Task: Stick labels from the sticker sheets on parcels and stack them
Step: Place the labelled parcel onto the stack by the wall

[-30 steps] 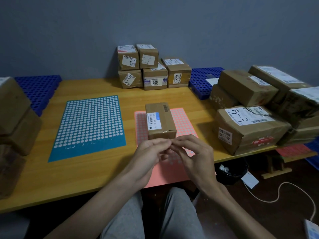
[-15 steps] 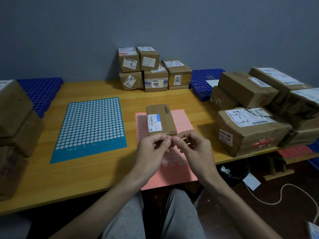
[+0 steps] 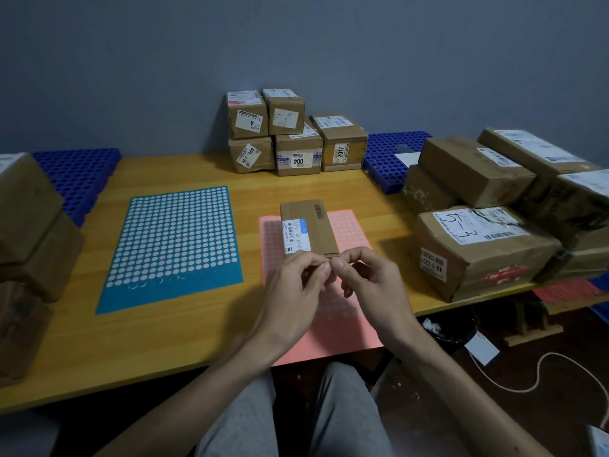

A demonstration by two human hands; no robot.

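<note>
Seated person at a yellow wooden table (image 3: 164,344), seen from beside the chair. Left hand (image 3: 296,291) and right hand (image 3: 372,285): raised together above the near half of the pink sticker sheet (image 3: 333,341), thumb and forefinger of each drawn in narrow, the tips of the two hands touching; whether a label sits between them cannot be told, too small to see. Small parcel (image 3: 309,225): brown carton with a white and blue barcode label on top, lying flat on the far half of the pink sheet, at twelve o'clock from the hands and just beyond them. Blue sticker sheet (image 3: 174,245): flat on the table at ten o'clock from the hands, white dots in rows, near strip bare. Stacked parcels (image 3: 296,136): five small cartons in two tiers against the grey wall at twelve o'clock. Large parcels (image 3: 478,252): heaped at two to three o'clock, the front one marked 5-3. More cartons (image 3: 29,206): piled at nine o'clock. Blue grid tray (image 3: 79,179): far corner at ten o'clock
</note>
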